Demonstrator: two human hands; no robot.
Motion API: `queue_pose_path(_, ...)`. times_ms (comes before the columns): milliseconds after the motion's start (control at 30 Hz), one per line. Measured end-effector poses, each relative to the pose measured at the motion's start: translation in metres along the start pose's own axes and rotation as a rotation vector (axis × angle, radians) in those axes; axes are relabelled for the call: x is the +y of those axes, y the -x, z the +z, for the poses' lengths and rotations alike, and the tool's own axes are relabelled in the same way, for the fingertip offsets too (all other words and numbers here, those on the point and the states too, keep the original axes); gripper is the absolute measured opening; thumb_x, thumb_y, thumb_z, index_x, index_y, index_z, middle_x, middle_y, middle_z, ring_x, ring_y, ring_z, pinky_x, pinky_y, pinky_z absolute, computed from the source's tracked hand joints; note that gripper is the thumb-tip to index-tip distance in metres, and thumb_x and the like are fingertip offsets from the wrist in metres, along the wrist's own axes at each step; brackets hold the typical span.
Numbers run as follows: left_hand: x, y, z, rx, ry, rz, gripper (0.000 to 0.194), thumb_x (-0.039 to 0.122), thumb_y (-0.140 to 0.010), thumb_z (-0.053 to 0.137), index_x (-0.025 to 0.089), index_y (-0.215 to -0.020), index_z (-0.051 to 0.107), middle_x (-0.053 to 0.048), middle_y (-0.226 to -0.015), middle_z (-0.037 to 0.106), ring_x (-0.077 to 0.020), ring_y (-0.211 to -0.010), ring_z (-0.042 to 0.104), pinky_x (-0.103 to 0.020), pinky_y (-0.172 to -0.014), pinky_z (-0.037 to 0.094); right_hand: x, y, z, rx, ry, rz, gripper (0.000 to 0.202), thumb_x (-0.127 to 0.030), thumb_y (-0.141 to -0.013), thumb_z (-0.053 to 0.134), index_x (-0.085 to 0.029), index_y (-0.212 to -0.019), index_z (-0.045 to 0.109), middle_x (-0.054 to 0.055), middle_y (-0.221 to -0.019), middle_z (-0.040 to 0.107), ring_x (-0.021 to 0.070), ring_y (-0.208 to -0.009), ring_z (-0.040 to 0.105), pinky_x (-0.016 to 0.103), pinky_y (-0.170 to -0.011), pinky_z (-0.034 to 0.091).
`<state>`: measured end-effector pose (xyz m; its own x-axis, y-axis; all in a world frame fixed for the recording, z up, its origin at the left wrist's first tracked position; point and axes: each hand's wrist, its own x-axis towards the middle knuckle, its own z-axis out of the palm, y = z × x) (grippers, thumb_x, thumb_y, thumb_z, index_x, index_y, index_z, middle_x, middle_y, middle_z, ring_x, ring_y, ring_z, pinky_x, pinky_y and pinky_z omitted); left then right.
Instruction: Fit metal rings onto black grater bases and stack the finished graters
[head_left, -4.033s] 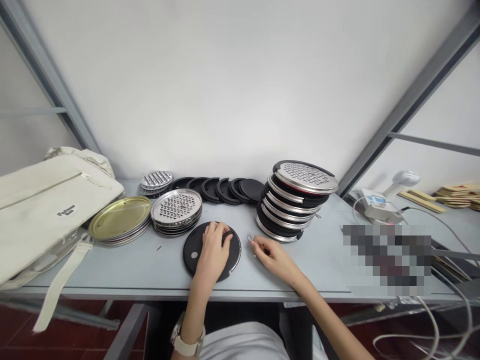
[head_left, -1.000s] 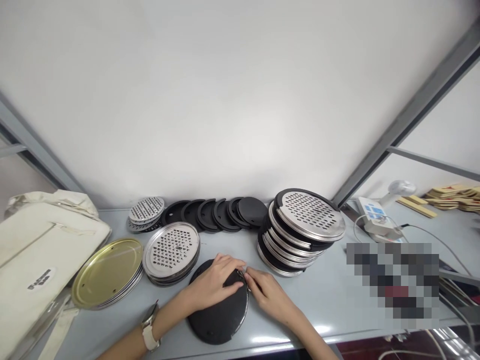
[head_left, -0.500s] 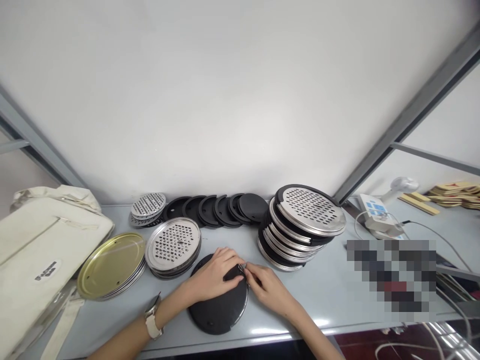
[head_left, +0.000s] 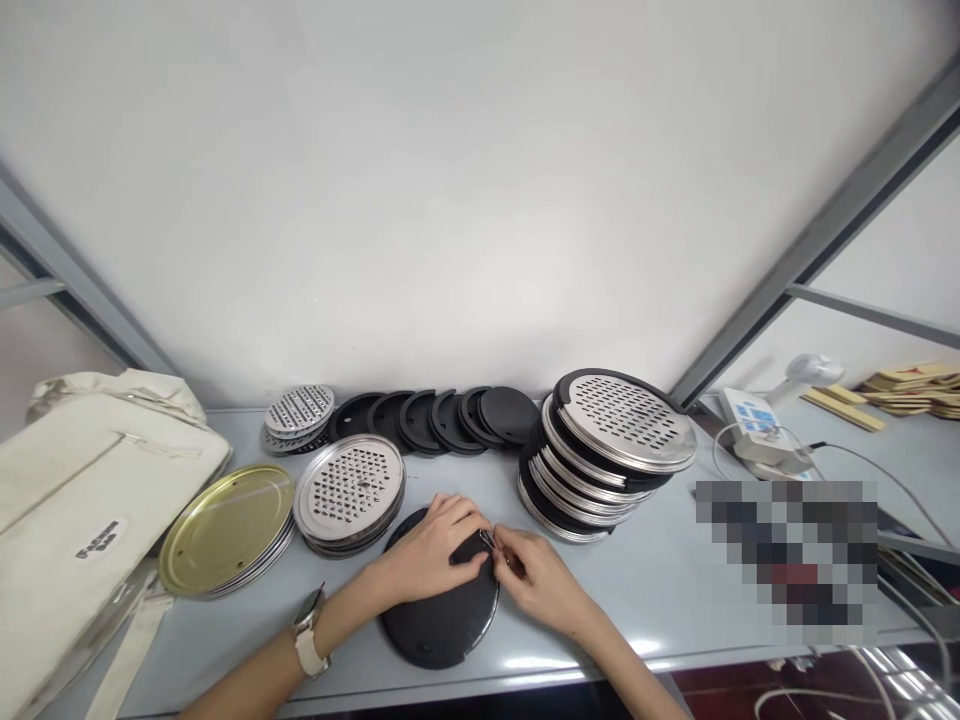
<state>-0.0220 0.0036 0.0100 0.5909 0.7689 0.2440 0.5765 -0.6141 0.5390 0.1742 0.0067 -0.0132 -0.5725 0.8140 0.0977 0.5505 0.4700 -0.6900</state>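
Observation:
A black disc lies flat near the table's front edge. My left hand rests over its upper part, thumb and fingers closing on the disc's upper right rim. My right hand pinches a small shiny metal piece at that same rim, just right of my left fingertips. Behind my left hand is a stack of round perforated metal plates. A tall stack of metal plates and black rings stands behind my right hand.
Black discs overlap in a row along the wall, beside small grater plates. Gold-coloured lids and a cream bag are at the left. At the right are a white device, cables and wooden pieces.
The view has shifted slightly. The fingers of my right hand have moved a little at the rim, and more of the small metal piece shows between my hands.

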Motion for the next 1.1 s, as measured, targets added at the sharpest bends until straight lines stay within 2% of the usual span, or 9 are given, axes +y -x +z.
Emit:
queue_pose_path(433, 0.002, -0.001, -0.002, -0.017, -0.075, 0.005, 0.017, 0.015, -0.082, 0.054, 0.020, -0.099, 0.053, -0.002, -0.097, 0.056, -0.0179, -0.095, 0.050, -0.033, -0.088, 0.035, 0.003, 0.001, 0.002, 0.004, 0.007, -0.008, 0.025, -0.026, -0.097, 0.030, -0.020, -0.075, 0.040, -0.002, -0.067, 0.052, 0.0130, -0.062, 0.049, 0.024, -0.060, 0.031)
queue_pose_path(800, 0.001, -0.003, 0.000, 0.006, -0.068, -0.028, 0.023, 0.017, -0.081, 0.057, 0.022, -0.103, 0.054, -0.001, -0.098, 0.056, -0.0182, -0.096, 0.051, -0.035, -0.090, 0.035, 0.001, 0.001, 0.000, -0.020, 0.071, 0.000, 0.014, -0.019, -0.090, 0.038, -0.021, -0.076, 0.039, -0.002, -0.067, 0.050, 0.0137, -0.063, 0.049, 0.024, -0.059, 0.031)
queue_pose_path(1100, 0.004, -0.010, 0.009, 0.038, -0.055, -0.134, 0.021, 0.014, -0.082, 0.052, 0.022, -0.101, 0.054, -0.002, -0.097, 0.053, -0.0191, -0.093, 0.048, -0.035, -0.087, 0.038, 0.006, -0.002, 0.005, 0.039, 0.053, 0.043, 0.016, -0.022, -0.094, 0.033, -0.021, -0.079, 0.040, -0.002, -0.068, 0.052, 0.0141, -0.061, 0.050, 0.024, -0.059, 0.032)
